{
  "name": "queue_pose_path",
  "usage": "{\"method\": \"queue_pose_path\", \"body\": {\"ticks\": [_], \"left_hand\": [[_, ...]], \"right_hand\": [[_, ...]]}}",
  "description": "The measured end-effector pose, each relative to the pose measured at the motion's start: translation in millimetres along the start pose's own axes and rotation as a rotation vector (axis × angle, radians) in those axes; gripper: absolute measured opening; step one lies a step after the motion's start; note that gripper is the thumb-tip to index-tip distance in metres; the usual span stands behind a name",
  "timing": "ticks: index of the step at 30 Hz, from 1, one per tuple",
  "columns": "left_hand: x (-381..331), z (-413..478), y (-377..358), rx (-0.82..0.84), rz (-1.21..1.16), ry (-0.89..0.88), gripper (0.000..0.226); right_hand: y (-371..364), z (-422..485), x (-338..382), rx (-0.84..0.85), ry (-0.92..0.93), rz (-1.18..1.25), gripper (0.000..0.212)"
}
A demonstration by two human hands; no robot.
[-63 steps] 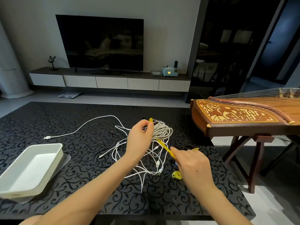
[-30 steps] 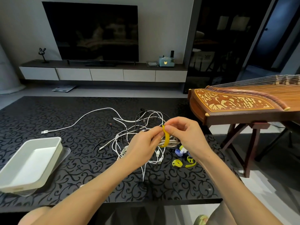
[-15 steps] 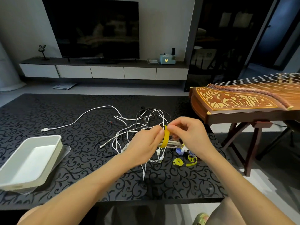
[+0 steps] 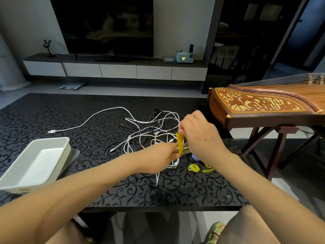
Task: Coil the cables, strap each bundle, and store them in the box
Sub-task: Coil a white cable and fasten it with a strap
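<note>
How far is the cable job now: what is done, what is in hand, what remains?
Done: one cable is coiled; the white box holds nothing. In hand: the left hand grips the coiled bundle while the right hand pinches the yellow strap around it. Left: the loose cables on the table, the spare straps, and all storing.

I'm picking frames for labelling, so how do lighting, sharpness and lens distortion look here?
Head view: dim, even light, no harsh shadows; the television shows faint reflections; wide-angle distortion tilts its sides and stretches the forearms; the yellow strap pinched by the right hand and the cable bundle in the grip of the left hand are slightly soft but readable.
</note>
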State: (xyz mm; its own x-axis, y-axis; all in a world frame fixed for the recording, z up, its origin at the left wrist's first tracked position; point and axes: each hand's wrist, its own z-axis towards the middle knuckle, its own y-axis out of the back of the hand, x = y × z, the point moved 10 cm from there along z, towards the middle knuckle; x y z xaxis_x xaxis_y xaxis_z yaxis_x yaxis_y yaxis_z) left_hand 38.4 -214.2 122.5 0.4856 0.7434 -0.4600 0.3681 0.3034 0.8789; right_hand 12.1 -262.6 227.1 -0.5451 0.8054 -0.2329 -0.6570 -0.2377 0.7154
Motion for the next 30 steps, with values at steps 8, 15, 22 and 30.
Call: {"method": "queue_pose_path", "body": {"ticks": [8,15,22,30], "left_hand": [[5.7,-9.6,20.2,-0.350,0.215,0.094,0.025],[-6.6,-13.4,18.5,-0.406,0.465,0.092,0.028],[-9.3,-14.3,14.5,-0.362,0.653,0.086,0.040],[-7.2,-9.3,5.2,-0.250,0.716,0.061,0.032]], "right_hand": [[-33.5,-56.6,-22.9,0.053,-0.793,0.935,0.017],[-58.7,-83.8,-18.0,0.118,-1.366,1.558,0.020],[-80.5,-109.5,6.3,0.382,-1.756,1.857,0.016],[-80.4,-119.2,3.6,0.710,-1.698,1.657,0.019]]}}
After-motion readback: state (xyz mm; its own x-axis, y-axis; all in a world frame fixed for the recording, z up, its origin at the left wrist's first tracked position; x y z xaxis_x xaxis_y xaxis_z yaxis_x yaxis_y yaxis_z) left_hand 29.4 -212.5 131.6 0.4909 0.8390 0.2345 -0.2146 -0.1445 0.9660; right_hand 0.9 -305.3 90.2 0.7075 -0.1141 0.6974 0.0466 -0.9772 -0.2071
